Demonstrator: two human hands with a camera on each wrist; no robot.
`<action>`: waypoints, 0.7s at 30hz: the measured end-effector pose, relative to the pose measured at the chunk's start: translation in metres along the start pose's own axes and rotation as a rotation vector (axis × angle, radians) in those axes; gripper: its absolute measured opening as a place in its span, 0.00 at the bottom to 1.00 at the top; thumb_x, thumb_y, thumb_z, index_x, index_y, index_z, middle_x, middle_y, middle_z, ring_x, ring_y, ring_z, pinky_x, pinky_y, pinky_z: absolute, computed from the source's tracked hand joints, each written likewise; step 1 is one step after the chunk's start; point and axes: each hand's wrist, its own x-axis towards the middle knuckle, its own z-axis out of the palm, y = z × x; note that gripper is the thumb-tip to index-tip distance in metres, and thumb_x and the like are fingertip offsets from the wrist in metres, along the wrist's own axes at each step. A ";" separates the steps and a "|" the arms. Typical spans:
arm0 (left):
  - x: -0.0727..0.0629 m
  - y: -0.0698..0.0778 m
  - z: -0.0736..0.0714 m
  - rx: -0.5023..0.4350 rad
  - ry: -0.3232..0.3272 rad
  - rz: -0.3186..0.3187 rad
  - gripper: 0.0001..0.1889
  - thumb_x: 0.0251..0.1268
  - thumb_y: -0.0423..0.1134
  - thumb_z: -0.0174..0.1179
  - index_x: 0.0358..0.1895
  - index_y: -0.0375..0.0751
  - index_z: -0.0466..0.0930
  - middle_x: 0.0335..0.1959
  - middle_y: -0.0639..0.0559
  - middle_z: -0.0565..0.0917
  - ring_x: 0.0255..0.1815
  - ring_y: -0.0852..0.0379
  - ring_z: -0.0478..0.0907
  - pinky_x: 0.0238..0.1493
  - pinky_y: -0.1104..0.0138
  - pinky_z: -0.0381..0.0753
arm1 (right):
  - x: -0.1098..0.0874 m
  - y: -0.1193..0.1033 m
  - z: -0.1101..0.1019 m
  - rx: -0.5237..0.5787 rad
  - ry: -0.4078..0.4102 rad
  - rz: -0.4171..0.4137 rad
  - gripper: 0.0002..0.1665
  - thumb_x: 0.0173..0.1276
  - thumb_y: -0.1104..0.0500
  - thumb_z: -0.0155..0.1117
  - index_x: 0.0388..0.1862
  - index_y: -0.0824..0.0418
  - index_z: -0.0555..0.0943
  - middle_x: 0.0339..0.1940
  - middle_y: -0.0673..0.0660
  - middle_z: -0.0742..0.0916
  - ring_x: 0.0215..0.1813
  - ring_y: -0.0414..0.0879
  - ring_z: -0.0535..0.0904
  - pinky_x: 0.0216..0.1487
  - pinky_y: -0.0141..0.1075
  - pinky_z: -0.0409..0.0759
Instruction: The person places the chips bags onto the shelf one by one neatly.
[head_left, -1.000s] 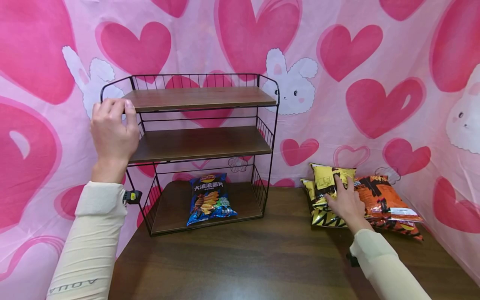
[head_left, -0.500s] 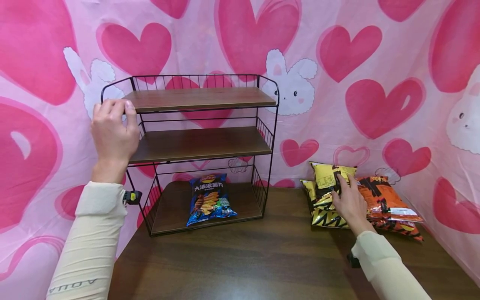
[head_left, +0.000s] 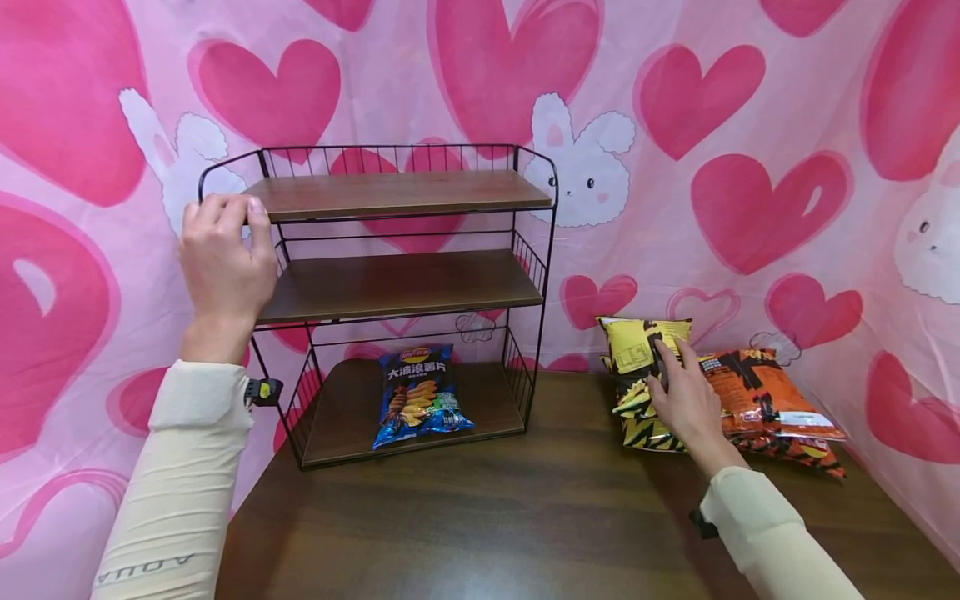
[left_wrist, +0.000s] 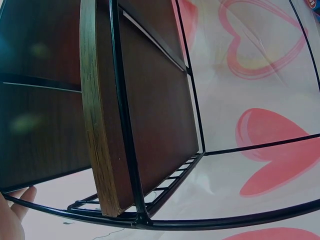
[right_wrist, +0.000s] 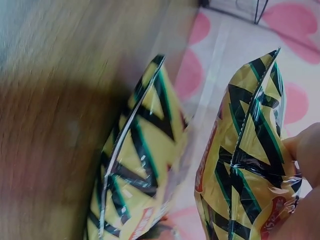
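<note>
My left hand (head_left: 228, 262) grips the upper left front corner of a black wire rack (head_left: 397, 198) with three wooden shelves. Only a bit of that hand (left_wrist: 14, 220) shows at the lower left of the left wrist view. At the right of the table, my right hand (head_left: 690, 408) pinches a yellow chip bag (head_left: 628, 343) from above. A second yellow chip bag (head_left: 651, 435) lies beneath it. The right wrist view shows a gap between the held bag (right_wrist: 245, 165) and the lower bag (right_wrist: 142, 155); the fingertips are partly hidden.
A blue chip bag (head_left: 416, 400) leans back on the rack's bottom shelf. Orange chip bags (head_left: 757, 387) are stacked right of the yellow ones, close to the right wall. A pink heart-patterned cloth (head_left: 705, 108) hangs behind the brown table (head_left: 480, 517).
The upper yellow chip bag has shifted left and slightly up with my right hand, away from the orange bags. My left hand has stayed on the rack.
</note>
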 end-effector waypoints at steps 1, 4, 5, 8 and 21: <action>0.000 0.000 0.000 0.000 -0.003 0.000 0.25 0.79 0.48 0.46 0.43 0.27 0.85 0.44 0.30 0.84 0.47 0.28 0.75 0.49 0.40 0.70 | -0.002 -0.004 0.000 0.001 -0.002 -0.013 0.39 0.71 0.59 0.64 0.79 0.56 0.65 0.80 0.68 0.63 0.41 0.75 0.80 0.30 0.64 0.75; 0.000 -0.001 0.000 0.001 -0.003 -0.002 0.25 0.79 0.48 0.46 0.43 0.27 0.85 0.44 0.30 0.84 0.47 0.28 0.75 0.49 0.40 0.70 | -0.008 -0.016 0.001 0.002 -0.016 -0.056 0.39 0.70 0.59 0.65 0.79 0.56 0.66 0.78 0.68 0.65 0.43 0.73 0.81 0.31 0.64 0.76; 0.000 -0.001 0.000 0.002 -0.003 -0.003 0.25 0.79 0.48 0.46 0.43 0.28 0.85 0.44 0.30 0.84 0.47 0.28 0.75 0.49 0.40 0.70 | -0.010 -0.020 0.001 0.006 -0.024 -0.072 0.39 0.70 0.59 0.65 0.78 0.56 0.66 0.78 0.68 0.65 0.44 0.73 0.81 0.33 0.65 0.77; 0.000 -0.001 0.000 0.004 -0.003 -0.003 0.25 0.79 0.48 0.46 0.44 0.28 0.85 0.44 0.30 0.84 0.47 0.28 0.75 0.49 0.40 0.70 | -0.019 -0.031 0.006 0.012 -0.052 -0.115 0.39 0.69 0.59 0.66 0.78 0.57 0.67 0.78 0.68 0.66 0.46 0.71 0.82 0.36 0.65 0.78; 0.000 -0.001 -0.001 0.018 -0.018 -0.009 0.26 0.79 0.50 0.45 0.45 0.28 0.85 0.45 0.31 0.84 0.48 0.28 0.75 0.47 0.39 0.71 | -0.055 -0.063 0.032 0.025 -0.157 -0.123 0.38 0.68 0.59 0.68 0.76 0.57 0.69 0.78 0.65 0.68 0.33 0.54 0.81 0.24 0.46 0.75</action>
